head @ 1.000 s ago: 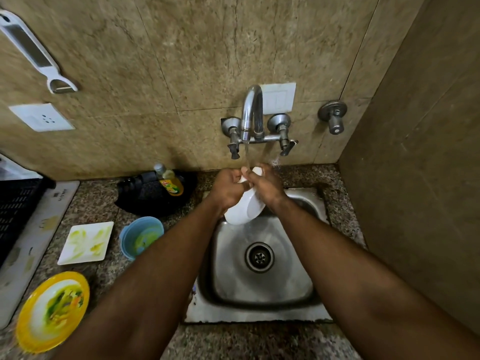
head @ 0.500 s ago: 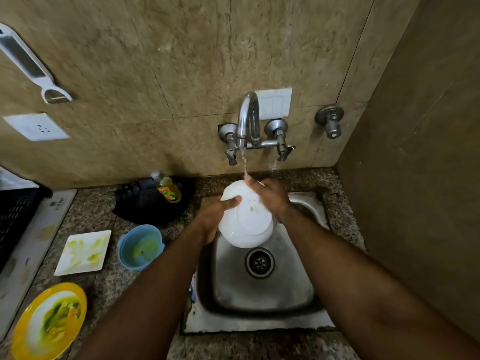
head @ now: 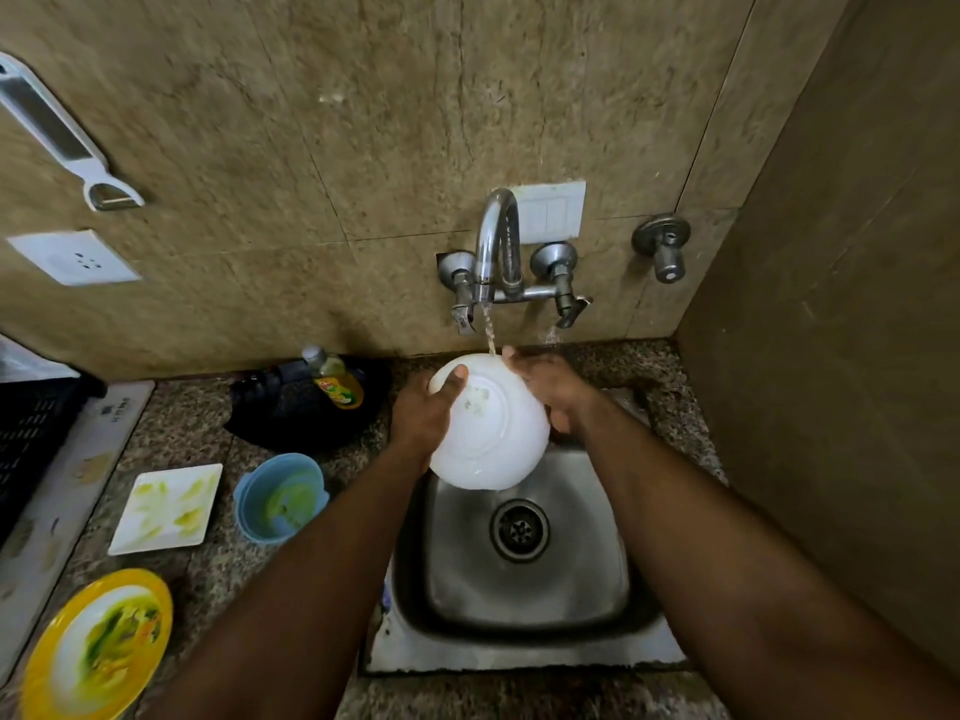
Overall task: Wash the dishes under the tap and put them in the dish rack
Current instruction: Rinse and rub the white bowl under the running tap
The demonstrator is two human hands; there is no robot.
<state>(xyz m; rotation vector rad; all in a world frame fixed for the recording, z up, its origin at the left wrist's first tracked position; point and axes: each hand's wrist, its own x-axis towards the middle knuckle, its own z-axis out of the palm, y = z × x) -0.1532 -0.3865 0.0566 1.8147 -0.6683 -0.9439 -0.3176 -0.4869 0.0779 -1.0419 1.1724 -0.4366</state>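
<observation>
Now both hands, left hand [head: 423, 415] and right hand [head: 553, 394], grip the white bowl [head: 488, 426] under the tap [head: 498, 246], rinsing its underside; next, likely the dish rack [head: 31, 433] at nine o'clock.

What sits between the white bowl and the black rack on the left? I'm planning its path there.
Between the white bowl and the rack lie the black pan, soap bottle, blue bowl and square plate.
</observation>
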